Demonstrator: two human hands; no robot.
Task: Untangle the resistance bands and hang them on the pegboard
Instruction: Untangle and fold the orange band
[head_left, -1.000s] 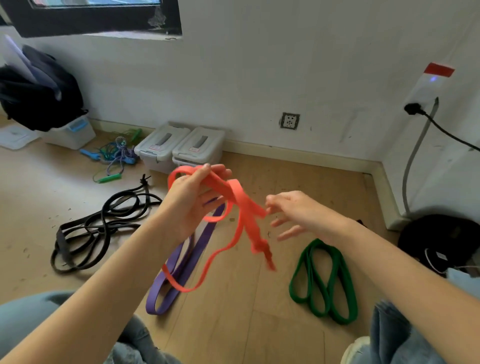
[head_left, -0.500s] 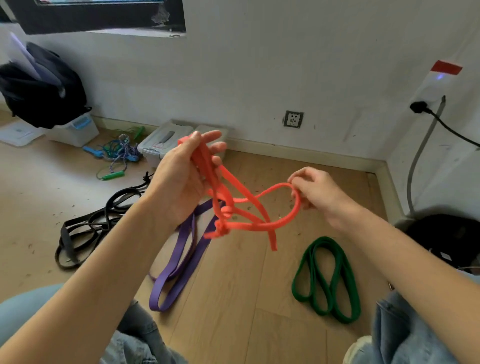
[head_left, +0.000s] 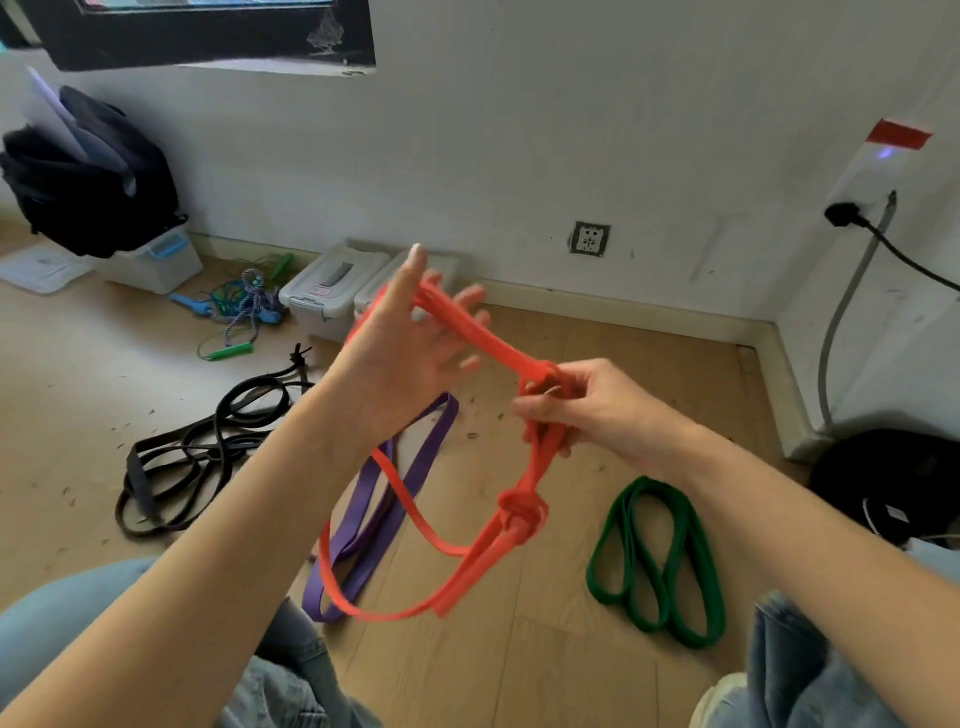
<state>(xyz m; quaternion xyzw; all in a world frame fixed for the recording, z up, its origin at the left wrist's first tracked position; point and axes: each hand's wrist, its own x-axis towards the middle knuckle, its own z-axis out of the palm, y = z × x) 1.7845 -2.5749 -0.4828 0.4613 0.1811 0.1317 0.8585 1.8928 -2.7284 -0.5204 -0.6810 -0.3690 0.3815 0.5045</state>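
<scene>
The person sat over a wooden floor (head_left: 545, 649), both forearms raised. The orange band (head_left: 462, 332) was held up between the two hands, clear of the floor. The left hand (head_left: 405, 348) stood with fingers straight and spread; the band was draped across them, looped over the hand rather than clenched. The right hand (head_left: 587, 405) had its fingers curled round a bunched stretch of the same band and pinched it. Between the hands the band ran taut. Below the right hand it dropped to a tight knot (head_left: 519, 514), and from there two slack loops hung down toward the person's knees.

On the floor under the left forearm lay the purple band (head_left: 415, 467), stretched out long and flat. The green band (head_left: 660, 561) lay to the right of it, well apart, folded into several loops. The black bands (head_left: 197, 452) lay in a loose tangle to the left. Two grey lidded boxes (head_left: 332, 291) stood against the wall behind the left hand, with a skipping rope (head_left: 244, 306) heaped beside them. A black bag (head_left: 88, 176) sat on a white tub (head_left: 156, 260) at far left.
</scene>
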